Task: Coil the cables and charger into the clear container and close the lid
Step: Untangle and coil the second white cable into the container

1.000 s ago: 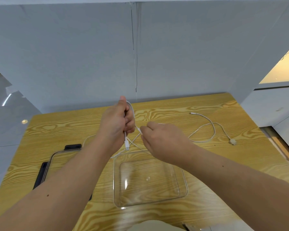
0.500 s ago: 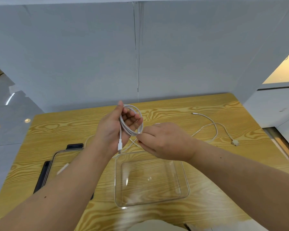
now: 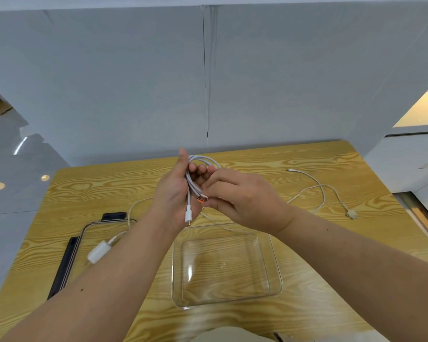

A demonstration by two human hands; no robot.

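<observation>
My left hand [image 3: 174, 193] holds a coiled white cable [image 3: 200, 166] above the table, one plug hanging down past the palm. My right hand [image 3: 242, 201] pinches the cable's other end, an orange-tipped plug [image 3: 201, 199], against the coil. Below the hands stands the clear container [image 3: 226, 296], with nothing in it. A white charger [image 3: 99, 250] with its own cable lies on the clear lid [image 3: 89, 227] to the left. A second loose white cable [image 3: 319, 191] lies on the table at the right.
The lid has black clips [image 3: 62, 267] along its left and far edges. The wooden table [image 3: 319, 280] ends at a grey wall behind. A pale rounded object [image 3: 223, 335] shows at the bottom edge.
The loose cable has been wound into a coil in my left hand. My right hand brought the orange plug end up against the coil.
</observation>
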